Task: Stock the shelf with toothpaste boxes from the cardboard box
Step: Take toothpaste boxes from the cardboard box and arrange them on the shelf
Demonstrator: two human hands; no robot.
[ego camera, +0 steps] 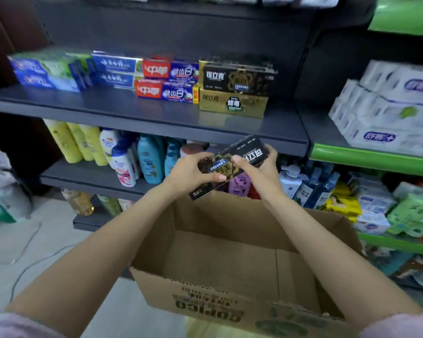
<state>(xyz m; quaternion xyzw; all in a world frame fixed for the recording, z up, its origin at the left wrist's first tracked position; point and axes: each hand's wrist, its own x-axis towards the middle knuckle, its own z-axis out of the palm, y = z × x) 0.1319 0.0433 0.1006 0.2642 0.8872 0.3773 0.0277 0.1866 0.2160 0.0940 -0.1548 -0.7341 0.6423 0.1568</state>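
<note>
Head view: the left hand (193,172) and right hand (259,164) both clamp one black-and-gold toothpaste box (230,164), fingers curled round its long edges, holding it tilted with its print upside down above the open brown cardboard box (230,301), whose visible floor looks bare. To place it well, I would turn it so the print reads upright, level it, then slide it onto the dark grey shelf (156,113) beside the stacked black and gold boxes (235,89), faces flush.

Toothpaste boxes (142,76) on dark shelf (156,115)
</note>
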